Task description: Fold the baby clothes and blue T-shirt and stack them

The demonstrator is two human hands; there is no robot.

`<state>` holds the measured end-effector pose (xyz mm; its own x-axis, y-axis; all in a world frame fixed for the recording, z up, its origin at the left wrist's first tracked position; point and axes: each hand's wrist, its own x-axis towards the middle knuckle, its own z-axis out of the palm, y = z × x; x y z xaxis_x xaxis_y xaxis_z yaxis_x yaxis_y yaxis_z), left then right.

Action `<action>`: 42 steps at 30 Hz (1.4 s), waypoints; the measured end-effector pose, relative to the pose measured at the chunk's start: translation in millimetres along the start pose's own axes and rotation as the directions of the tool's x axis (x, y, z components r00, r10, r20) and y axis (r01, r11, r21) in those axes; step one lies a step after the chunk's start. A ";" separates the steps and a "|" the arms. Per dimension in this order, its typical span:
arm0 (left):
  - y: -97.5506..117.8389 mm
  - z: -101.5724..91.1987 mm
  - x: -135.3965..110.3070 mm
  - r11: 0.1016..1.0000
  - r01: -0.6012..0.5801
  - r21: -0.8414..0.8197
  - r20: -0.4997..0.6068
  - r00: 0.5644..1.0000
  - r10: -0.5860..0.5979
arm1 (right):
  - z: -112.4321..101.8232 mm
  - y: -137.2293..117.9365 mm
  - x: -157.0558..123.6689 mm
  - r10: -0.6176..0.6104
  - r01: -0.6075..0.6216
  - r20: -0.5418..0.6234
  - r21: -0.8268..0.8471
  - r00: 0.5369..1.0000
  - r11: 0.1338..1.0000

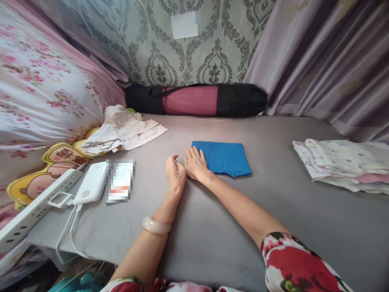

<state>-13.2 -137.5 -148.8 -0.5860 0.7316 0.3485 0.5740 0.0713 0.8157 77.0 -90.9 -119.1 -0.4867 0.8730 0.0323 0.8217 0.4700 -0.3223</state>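
A folded blue cloth (225, 158) lies flat on the grey bed sheet (231, 227) in the middle of the view. My right hand (196, 164) rests palm down at the cloth's left edge, fingers stretched out and touching it. Just left of it, my left hand (175, 173) lies on the sheet with its fingers loosely curled, holding nothing. A pale bangle (156, 225) sits on my left wrist.
A stack of folded patterned cloths (343, 164) lies at the right. A crumpled light garment (124, 132) lies at the back left. A power bank (90, 183), power strip (33, 211) and a blurred flat item (120, 181) sit at the left. A black and pink rolled bag (194, 99) lies along the wall.
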 end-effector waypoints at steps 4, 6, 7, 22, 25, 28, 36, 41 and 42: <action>0.8 -0.1 0.0 1.000 0.004 0.004 0.020 1.000 -0.004 | 3.8 -1.2 -2.4 -0.001 0.001 -0.017 0.019 1.000 1.000; 1.5 -0.4 -0.6 1.000 -0.012 0.002 0.049 0.999 0.012 | 1.4 0.5 -1.7 -0.003 0.003 0.000 0.060 1.000 0.998; 2.0 -0.5 -1.1 1.000 -0.027 -0.002 0.067 0.997 0.027 | -1.3 2.2 -1.8 -0.005 0.004 0.015 0.090 1.000 0.996; 3.1 6.2 -15.2 0.881 -0.463 0.100 0.462 0.806 0.371 | -22.5 78.1 -44.7 0.202 -0.203 -0.025 -0.071 0.979 0.977; 3.6 5.5 -14.9 0.875 -0.470 0.115 0.466 0.804 0.371 | -21.2 77.5 -44.6 0.202 -0.203 -0.026 -0.056 0.979 0.978; 3.9 5.0 -14.6 0.878 -0.463 0.124 0.474 0.805 0.357 | -26.2 80.3 -44.6 0.184 -0.184 0.025 0.003 0.983 0.983; 1.3 9.3 12.6 0.950 -0.287 0.120 0.375 0.899 0.225 | -65.7 137.7 -45.1 0.294 -0.246 -0.083 0.364 0.952 0.899; 7.9 15.7 42.2 0.919 -0.128 0.372 0.408 0.912 -0.037 | -80.4 184.9 -59.5 0.629 -0.583 -0.122 0.275 0.768 0.765; 10.2 16.8 46.3 0.906 -0.119 0.406 0.420 0.905 -0.069 | -80.1 190.2 -62.6 0.652 -0.614 -0.113 0.247 0.750 0.750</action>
<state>-24.9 -91.5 -132.1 -0.3297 0.9418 0.0653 0.8223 0.2525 0.5099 287.4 -45.7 -106.6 0.2042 0.9758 -0.0787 0.8417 -0.2160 -0.4948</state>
